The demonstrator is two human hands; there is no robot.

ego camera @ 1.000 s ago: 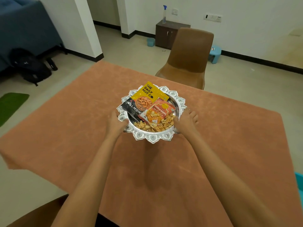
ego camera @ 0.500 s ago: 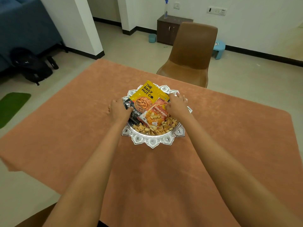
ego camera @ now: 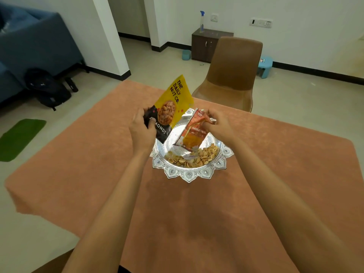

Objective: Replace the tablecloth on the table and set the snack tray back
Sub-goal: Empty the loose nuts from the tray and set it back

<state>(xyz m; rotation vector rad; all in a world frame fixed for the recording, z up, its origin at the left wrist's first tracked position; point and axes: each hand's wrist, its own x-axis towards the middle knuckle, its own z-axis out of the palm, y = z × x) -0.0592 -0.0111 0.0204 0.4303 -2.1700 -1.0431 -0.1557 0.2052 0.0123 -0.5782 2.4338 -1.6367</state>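
Orange-brown tablecloth (ego camera: 98,174) covers the table, spread flat, its edges hanging over the sides. At its middle sits the snack tray (ego camera: 189,176), a round silver dish with a scalloped, embossed rim, holding a heap of loose nut shells (ego camera: 197,159) along its near side. Two bare forearms reach in from the bottom of the view. The left hand (ego camera: 141,133) grips a yellow and black almond packet (ego camera: 173,101), lifted upright above the tray's left edge. The right hand (ego camera: 216,125) pinches the top of an orange snack packet (ego camera: 194,134), which hangs tilted with its lower end over the tray's bowl. Beyond the table stand a brown chair (ego camera: 234,71), a small dark cabinet (ego camera: 206,44) with a spray bottle (ego camera: 202,21) on top, and a green mat (ego camera: 19,138) on the floor to the left. The cloth looks laid and the tray returned, so the step appears to be tidying its contents. Next, both packets likely need laying down inside the tray, gently enough not to scatter the shells.
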